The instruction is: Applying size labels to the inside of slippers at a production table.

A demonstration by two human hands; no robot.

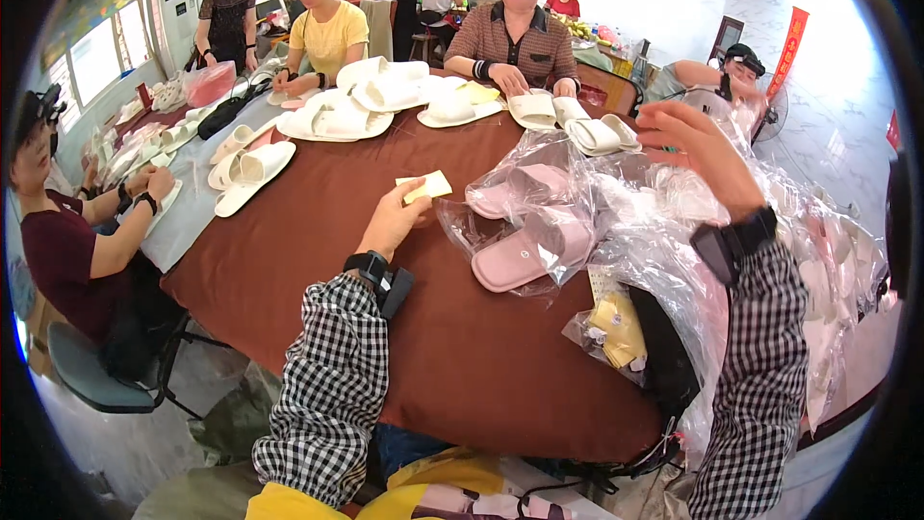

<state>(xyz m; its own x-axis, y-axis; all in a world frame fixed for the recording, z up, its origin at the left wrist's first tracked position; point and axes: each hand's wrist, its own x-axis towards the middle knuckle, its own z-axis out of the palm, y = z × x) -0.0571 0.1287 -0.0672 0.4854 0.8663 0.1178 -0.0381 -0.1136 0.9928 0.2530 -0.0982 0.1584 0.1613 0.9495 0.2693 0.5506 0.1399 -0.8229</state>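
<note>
Over the middle of the brown-covered table [433, 308], my left hand [390, 220] pinches a small pale-yellow paper slip [427, 188] between thumb and fingers. My right hand [701, 152] is raised at the right, its fingers apart and holding nothing. It hovers near a white slipper [599, 135] and above clear plastic bags. Between my hands lies a pair of pink slippers [534, 252] in clear plastic wrapping. More plastic-wrapped slippers are heaped below my right hand.
White slippers [337, 114] line the table's far side. A small bag of yellow slips [618, 327] lies beside a black bag [664, 356] at the right. Co-workers sit across from me and at the left; one handles slippers opposite. A fan [770, 116] stands at the far right.
</note>
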